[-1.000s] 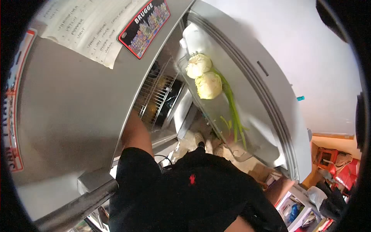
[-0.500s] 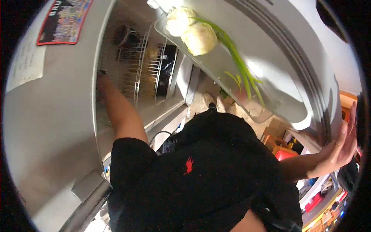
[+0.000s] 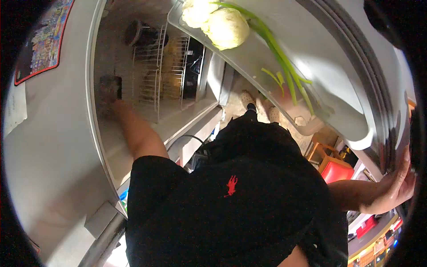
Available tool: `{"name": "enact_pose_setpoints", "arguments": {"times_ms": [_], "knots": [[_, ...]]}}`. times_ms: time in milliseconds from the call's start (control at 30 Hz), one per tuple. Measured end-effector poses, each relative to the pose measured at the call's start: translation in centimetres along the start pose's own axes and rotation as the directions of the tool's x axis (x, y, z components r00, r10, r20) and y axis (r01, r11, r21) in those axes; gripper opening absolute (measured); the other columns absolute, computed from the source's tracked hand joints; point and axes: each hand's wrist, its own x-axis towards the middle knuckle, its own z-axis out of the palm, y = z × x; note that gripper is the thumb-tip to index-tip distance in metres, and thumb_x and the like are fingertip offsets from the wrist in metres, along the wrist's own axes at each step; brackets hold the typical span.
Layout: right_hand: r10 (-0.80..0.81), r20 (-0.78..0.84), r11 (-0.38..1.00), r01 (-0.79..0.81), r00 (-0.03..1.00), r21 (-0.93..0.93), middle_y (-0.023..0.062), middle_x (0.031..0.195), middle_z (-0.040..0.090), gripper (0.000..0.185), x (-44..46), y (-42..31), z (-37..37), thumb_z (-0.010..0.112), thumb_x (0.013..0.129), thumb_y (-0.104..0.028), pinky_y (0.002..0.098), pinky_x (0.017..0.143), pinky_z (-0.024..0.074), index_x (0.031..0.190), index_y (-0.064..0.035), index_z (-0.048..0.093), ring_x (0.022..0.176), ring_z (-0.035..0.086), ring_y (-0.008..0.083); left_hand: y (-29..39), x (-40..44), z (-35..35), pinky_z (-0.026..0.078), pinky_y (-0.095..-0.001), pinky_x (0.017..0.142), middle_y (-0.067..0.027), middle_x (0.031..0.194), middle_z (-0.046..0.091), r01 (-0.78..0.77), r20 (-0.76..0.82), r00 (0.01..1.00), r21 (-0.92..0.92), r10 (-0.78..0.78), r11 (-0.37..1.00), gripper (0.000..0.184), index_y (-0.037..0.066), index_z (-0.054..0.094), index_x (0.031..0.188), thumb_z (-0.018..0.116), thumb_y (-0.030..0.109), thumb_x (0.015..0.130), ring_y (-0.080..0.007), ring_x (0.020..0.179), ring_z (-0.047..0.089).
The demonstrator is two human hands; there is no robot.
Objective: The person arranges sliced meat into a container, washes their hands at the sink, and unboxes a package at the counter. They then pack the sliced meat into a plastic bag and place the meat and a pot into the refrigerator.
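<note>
My left hand is inside the open fridge compartment, blurred and in shadow. A small dark object is right by its fingers; whether I grip it does not show. To the hand's right stand white wire racks. My right hand is at the far right, fingers stretched out, against the outer edge of the open door. That door's pale tray holds two round, whitish cabbage-like heads and long green stalks like spring onions.
Another grey door panel fills the left side, with a red-edged picture magnet and a paper on it. Below are my feet in light, holed shoes. A red-seated wooden chair stands at the right.
The view has shifted, so the magnet sits further left and lower. My left hand remains inside the fridge, seen more to the left. My right hand stays at the door edge.
</note>
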Motion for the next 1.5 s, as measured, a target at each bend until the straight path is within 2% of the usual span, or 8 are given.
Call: {"name": "enact_pose_setpoints", "arguments": {"times_ms": [667,867,1067,1200,1233,1300,1467,1500], "knots": [[0.085,0.033,0.994,-0.083,0.996,-0.066,0.0175,0.105,0.065,0.03,0.8,0.1,-1.4,0.06,0.086,-0.011,0.0341,0.092,0.0457,0.108,0.0096,0.063,0.096,0.062,0.0226,-0.8,2.4,-0.3,0.051,-0.036,0.061,-0.0103,0.08,0.06,0.045,0.016,0.999,0.027,-0.045,0.999,0.015,0.005,0.054,0.092,0.046,0.018,0.092,-0.0235,0.069,0.058],[-0.056,0.167,0.997,0.047,0.984,0.058,0.0155,0.114,0.061,0.03,0.9,-1.1,-0.2,0.054,0.088,-0.006,0.0332,0.099,0.0392,0.114,0.009,0.059,0.108,0.056,0.0212,-4.1,-1.4,0.0,0.051,-0.0366,0.06,-0.0106,0.077,0.06,0.226,0.196,0.956,-0.016,-0.219,0.974,0.016,0.004,0.054,0.09,0.046,0.018,0.092,-0.024,0.067,0.058],[-0.381,0.275,0.916,0.32,0.883,0.241,0.016,0.123,0.056,0.029,4.0,3.2,-1.0,0.054,0.091,-0.002,0.0382,0.104,0.0362,0.119,0.0047,0.054,0.119,0.05,0.0257,-6.1,-27.8,-5.4,0.051,-0.0355,0.056,-0.0104,0.077,0.06,0.514,0.72,0.492,0.213,-0.489,0.831,0.014,0.008,0.053,0.094,0.049,0.021,0.093,-0.0227,0.065,0.059],[-0.431,0.212,0.88,0.357,0.877,0.314,0.0132,0.12,0.058,0.029,3.8,3.4,-1.6,0.053,0.094,-0.012,0.0328,0.101,0.0381,0.119,0.0033,0.056,0.112,0.053,0.0208,-5.5,-39.4,-17.8,0.051,-0.0267,0.074,0.0013,0.102,0.06,0.263,0.935,0.016,0.337,-0.353,0.904,0.043,0.012,0.049,0.124,0.066,0.022,0.085,-0.0093,0.086,0.058],[-0.397,0.167,0.881,0.324,0.902,0.345,0.0136,0.118,0.059,0.029,3.7,3.4,-1.6,0.054,0.093,-0.012,0.0322,0.099,0.04,0.117,0.0041,0.057,0.109,0.054,0.021,-5.1,-41.0,-21.0,0.05,-0.0276,0.08,-0.0004,0.107,0.06,0.184,0.924,-0.014,0.377,-0.381,0.908,0.041,0.01,0.05,0.124,0.065,0.021,0.086,-0.0105,0.092,0.058],[-0.705,0.044,0.696,0.678,0.708,0.235,0.014,0.113,0.061,0.028,4.1,3.7,-2.3,0.056,0.092,-0.013,0.0327,0.094,0.0445,0.111,0.0068,0.06,0.103,0.057,0.0219,-5.8,-43.1,-28.0,0.047,-0.0287,0.087,-0.0025,0.109,0.06,-0.156,0.972,0.109,0.224,-0.208,0.962,0.038,0.008,0.051,0.125,0.061,0.019,0.089,-0.0131,0.094,0.058],[-0.263,-0.253,0.661,0.365,0.931,0.655,0.0154,0.103,0.063,0.021,1.9,0.8,-0.6,0.055,0.09,-0.009,0.032,0.087,0.0489,0.101,0.0077,0.062,0.095,0.06,0.0249,-1.6,-44.3,-45.4,0.046,-0.03,0.088,-0.0075,0.106,0.064,-0.106,0.664,0.697,0.47,-0.272,0.876,0.031,0.004,0.058,0.118,0.057,0.01,0.088,-0.0129,0.097,0.058],[-0.379,-0.271,0.659,0.464,0.885,0.593,0.0155,0.102,0.063,0.021,1.5,0.7,0.0,0.054,0.09,-0.009,0.0323,0.086,0.0493,0.101,0.007,0.063,0.095,0.06,0.0254,-0.9,-43.7,-48.4,0.046,-0.0302,0.088,-0.0083,0.107,0.064,-0.096,0.589,0.78,0.449,-0.213,0.889,0.03,0.003,0.059,0.116,0.057,0.009,0.087,-0.0134,0.098,0.058]]}}
